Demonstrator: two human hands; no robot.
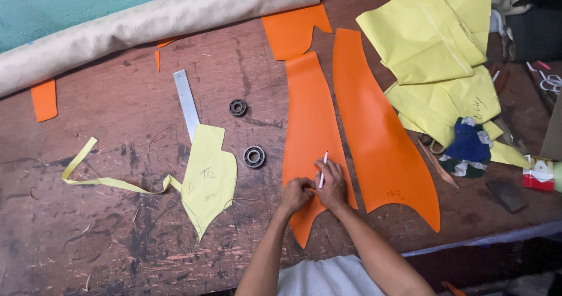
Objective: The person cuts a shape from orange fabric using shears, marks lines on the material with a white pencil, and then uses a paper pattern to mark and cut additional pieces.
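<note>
My right hand grips a thin white pen, its tip down on a long orange cut piece lying on the worn brown table. Right beside it, my left hand presses the same piece with curled fingers. A second orange piece, with handwriting near its lower end, lies just to the right. A yellow paper pattern with a trailing strip sits to the left.
Two round metal bearings and a steel ruler lie left of the orange pieces. Crumpled yellow patterns, a blue cloth bundle and scissors fill the right. A beige fabric roll runs along the back.
</note>
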